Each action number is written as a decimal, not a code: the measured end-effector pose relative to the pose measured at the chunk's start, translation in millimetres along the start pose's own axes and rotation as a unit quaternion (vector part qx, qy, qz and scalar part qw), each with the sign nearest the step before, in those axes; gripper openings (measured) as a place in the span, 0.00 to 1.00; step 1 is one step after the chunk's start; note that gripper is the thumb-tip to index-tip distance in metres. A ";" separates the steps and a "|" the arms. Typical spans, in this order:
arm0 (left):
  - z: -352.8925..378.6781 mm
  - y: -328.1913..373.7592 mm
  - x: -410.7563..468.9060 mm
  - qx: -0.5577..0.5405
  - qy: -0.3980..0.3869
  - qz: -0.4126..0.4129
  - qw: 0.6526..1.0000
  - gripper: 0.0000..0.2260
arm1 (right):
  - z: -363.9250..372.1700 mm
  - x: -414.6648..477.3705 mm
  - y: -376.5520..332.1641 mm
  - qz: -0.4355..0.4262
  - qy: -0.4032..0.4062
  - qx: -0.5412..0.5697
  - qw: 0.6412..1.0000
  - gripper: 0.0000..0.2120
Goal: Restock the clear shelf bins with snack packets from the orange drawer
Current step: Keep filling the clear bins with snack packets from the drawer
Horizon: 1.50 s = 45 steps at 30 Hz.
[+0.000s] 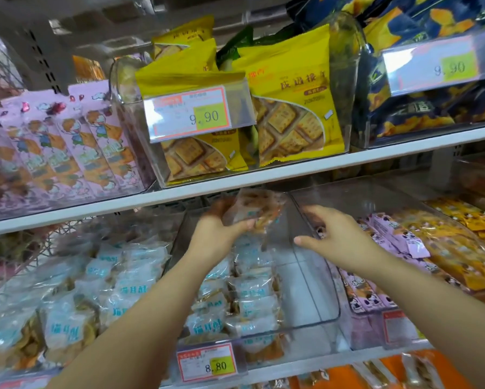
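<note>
stacked packets (249, 293) are seen in the left half of the clear bin (317, 299) | left hand (219, 234): fingers are clamped on a clear snack packet (254, 210), held over the bin's back | right hand (337, 240): fingers are loosely spread by the bin's right wall, nothing held

I gripped a clear snack packet (254, 210) in the left hand (217, 230) over the rear of the clear bin (324, 315). The right hand (338, 238) hovered, fingers loose, by the bin's right wall. More packets (252, 293) lay along its left side.
</note>
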<state>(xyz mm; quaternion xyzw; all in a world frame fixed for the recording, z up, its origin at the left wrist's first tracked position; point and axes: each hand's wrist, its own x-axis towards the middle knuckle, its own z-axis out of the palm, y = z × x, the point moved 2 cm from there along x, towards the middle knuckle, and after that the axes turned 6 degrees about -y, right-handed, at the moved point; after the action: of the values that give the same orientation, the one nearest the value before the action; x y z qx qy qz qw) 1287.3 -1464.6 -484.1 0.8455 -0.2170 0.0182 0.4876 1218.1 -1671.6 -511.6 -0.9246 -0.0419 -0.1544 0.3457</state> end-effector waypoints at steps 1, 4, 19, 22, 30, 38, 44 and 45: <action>6.1 3.0 4.6 -0.027 0.012 0.008 1.000 0.21 | 0.6 0.4 5.4 0.023 -0.002 0.019 1.000 0.28; 25.6 5.4 22.8 -0.091 -0.006 0.004 0.996 0.18 | 2.5 0.7 11.9 0.049 -0.018 0.073 0.996 0.22; 65.5 -55.0 108.6 0.337 -0.176 -0.056 0.923 0.30 | 6.4 6.1 16.0 0.048 -0.011 0.095 0.994 0.17; 79.8 -50.1 113.8 0.392 -0.202 -0.059 0.896 0.24 | 5.9 5.2 15.3 0.045 -0.011 0.089 0.995 0.16; 103.4 -57.3 108.2 0.499 -0.162 -0.056 0.849 0.27 | 4.9 4.1 14.3 0.038 -0.011 0.084 0.996 0.14; 91.5 -48.6 102.5 0.375 -0.087 -0.056 0.921 0.06 | 6.9 5.0 14.8 0.045 0.000 0.087 0.995 0.14; 90.7 -39.0 103.0 0.376 -0.090 -0.077 0.919 0.10 | 4.6 0.6 12.8 0.045 -0.011 0.098 0.994 0.13; 85.5 -34.7 96.2 0.362 -0.094 -0.072 0.925 0.12 | 4.5 -1.5 11.8 0.043 -0.010 0.098 0.994 0.13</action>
<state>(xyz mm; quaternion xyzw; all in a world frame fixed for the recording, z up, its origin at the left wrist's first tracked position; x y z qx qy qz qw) 1372.3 -1554.4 -534.0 0.9755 -0.1795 -0.0193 0.1257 1220.0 -1677.6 -522.7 -0.8885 -0.0208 -0.1255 0.4408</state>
